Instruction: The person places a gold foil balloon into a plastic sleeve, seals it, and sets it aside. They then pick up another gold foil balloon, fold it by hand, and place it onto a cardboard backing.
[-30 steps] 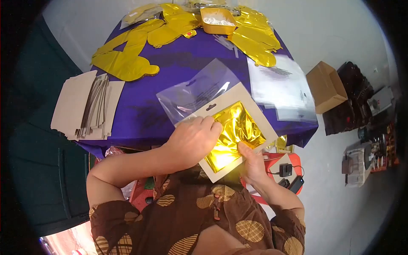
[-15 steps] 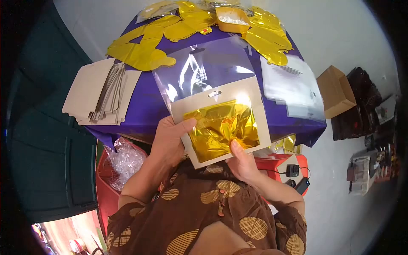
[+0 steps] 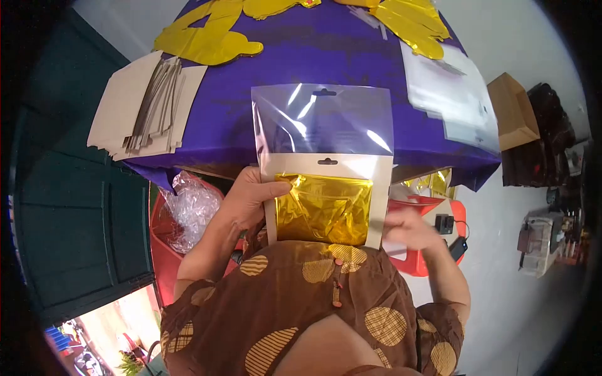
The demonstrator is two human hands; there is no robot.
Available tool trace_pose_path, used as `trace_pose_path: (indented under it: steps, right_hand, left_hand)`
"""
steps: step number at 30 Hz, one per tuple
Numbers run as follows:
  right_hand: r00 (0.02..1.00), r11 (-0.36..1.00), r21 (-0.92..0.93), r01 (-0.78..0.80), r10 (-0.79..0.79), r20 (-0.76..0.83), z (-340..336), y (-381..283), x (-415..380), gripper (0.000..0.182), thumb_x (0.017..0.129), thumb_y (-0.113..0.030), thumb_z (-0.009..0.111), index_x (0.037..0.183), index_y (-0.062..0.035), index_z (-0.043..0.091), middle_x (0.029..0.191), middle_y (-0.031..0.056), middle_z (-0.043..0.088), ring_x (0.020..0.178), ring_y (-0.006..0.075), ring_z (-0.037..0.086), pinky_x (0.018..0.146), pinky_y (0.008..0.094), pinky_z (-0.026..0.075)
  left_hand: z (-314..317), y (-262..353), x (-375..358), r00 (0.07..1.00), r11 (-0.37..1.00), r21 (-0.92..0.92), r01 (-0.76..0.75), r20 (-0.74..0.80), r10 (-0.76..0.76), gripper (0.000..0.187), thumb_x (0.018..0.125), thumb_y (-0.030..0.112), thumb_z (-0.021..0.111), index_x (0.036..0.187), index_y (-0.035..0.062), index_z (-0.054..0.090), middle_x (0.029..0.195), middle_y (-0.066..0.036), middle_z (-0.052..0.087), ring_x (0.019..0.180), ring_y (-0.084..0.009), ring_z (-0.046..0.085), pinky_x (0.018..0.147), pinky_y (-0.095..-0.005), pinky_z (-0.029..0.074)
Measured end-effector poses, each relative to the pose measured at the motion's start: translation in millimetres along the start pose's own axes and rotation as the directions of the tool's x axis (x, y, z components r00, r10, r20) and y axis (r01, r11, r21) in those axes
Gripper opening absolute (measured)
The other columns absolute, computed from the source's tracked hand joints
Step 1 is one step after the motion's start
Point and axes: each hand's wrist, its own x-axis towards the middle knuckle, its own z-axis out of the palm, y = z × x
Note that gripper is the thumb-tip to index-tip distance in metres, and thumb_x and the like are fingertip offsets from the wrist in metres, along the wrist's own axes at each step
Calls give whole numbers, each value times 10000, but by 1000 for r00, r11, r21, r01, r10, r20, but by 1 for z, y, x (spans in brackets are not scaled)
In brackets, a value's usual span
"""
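My left hand [image 3: 249, 195] grips the left edge of a clear plastic packet, its thumb lying across the front. Inside the packet is a pale card frame [image 3: 271, 164] with a hanging slot near its top. Folded gold foil [image 3: 323, 210] fills the window of the card. The packet's clear upper part [image 3: 326, 122] stands above the card, with a second slot. Smeared by motion, my right hand [image 3: 411, 229] is just beside the packet's right edge. Its fingers are too blurred to read.
A purple-covered table [image 3: 313, 56] lies ahead, bearing pale cards [image 3: 132, 100], flat gold foil balloons [image 3: 213, 37] and clear plastic sleeves [image 3: 445, 81]. Crumpled clear plastic [image 3: 191, 210] fills a red container at left. A red stool [image 3: 414, 266] with small black devices stands at right.
My right hand has come off the packet's lower front and moved right. The packet has turned from a tilt to nearly straight, and its foil looks flatter. The view has dipped.
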Motion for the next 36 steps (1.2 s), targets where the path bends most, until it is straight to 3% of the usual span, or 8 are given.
trace_pose_path:
  steps: [4, 5, 9, 13, 20, 25, 32, 36]
  right_hand:
    - [905, 767, 517, 380, -191, -381, -12, -24, 26, 632, 898, -480, 641, 1268, 28, 581, 1186, 146, 634, 1007, 216, 643, 872, 398, 515]
    - [931, 728, 618, 296, -76, -356, -19, -24, 28, 660, 896, -464, 652, 1315, 31, 534, 1228, 136, 613, 1076, 206, 612, 942, 393, 483]
    - [932, 671, 680, 294, -44, -359, 3, -63, 50, 541, 881, -421, 701, 1212, 0, 625, 1128, 90, 661, 1011, 169, 624, 916, 337, 477]
    - [911, 732, 611, 301, -31, -411, 20, -48, 56, 380, 891, -377, 714, 1056, -35, 704, 978, 13, 695, 937, 112, 607, 861, 293, 480]
    - [939, 769, 587, 254, -50, -341, 31, -13, 44, 352, 930, -356, 674, 1056, -29, 708, 963, 8, 695, 836, 68, 600, 751, 253, 489]
    - [950, 774, 600, 202, -6, -312, 39, -11, 27, 369, 931, -365, 669, 1065, -23, 704, 982, 5, 693, 849, 73, 606, 758, 257, 494]
    - [987, 871, 475, 129, -68, -143, 43, 18, 7, 350, 936, -324, 671, 1118, -26, 691, 1030, -18, 682, 909, 62, 594, 818, 269, 488]
    - [981, 885, 428, 183, -138, -134, 43, 2, 4, 343, 932, -294, 679, 1151, -30, 680, 1010, -31, 681, 925, 54, 587, 823, 255, 486]
  left_hand:
    - [2, 2, 4, 999, 1000, 4, 22, 29, -23, 320, 834, -26, 677, 1150, -60, 640, 1067, -161, 693, 917, -212, 696, 835, -332, 572]
    - [1, 1, 5, 999, 1000, 8, 25, 36, -25, 319, 833, -25, 680, 1147, -64, 640, 1067, -163, 693, 915, -212, 696, 833, -329, 573]
    - [0, 2, 7, 998, 999, 3, 38, 55, -38, 304, 825, -19, 692, 1120, -79, 648, 1051, -164, 696, 902, -210, 698, 832, -325, 572]
    - [10, 9, -1, 1000, 1000, 14, 19, 23, -19, 247, 820, -20, 698, 1058, -85, 674, 1013, -155, 704, 889, -195, 697, 843, -321, 562]
    - [-22, -2, -7, 995, 981, 190, 45, 81, -61, 221, 812, 16, 717, 1020, -59, 704, 980, -118, 713, 860, -149, 671, 775, -277, 528]
    - [-8, -14, -24, 994, 980, 180, 86, 57, -98, 181, 801, 42, 733, 971, -22, 725, 934, -80, 717, 822, -125, 658, 748, -279, 516]
    - [-13, -28, -46, 961, 879, 411, 242, 26, -277, 184, 893, 98, 694, 1038, -11, 724, 933, 13, 693, 859, -55, 608, 761, -229, 490]
    - [-5, -35, -48, 993, 925, 368, 96, 23, -112, 136, 895, 129, 696, 903, 2, 743, 793, 24, 683, 668, -34, 566, 610, -200, 443]
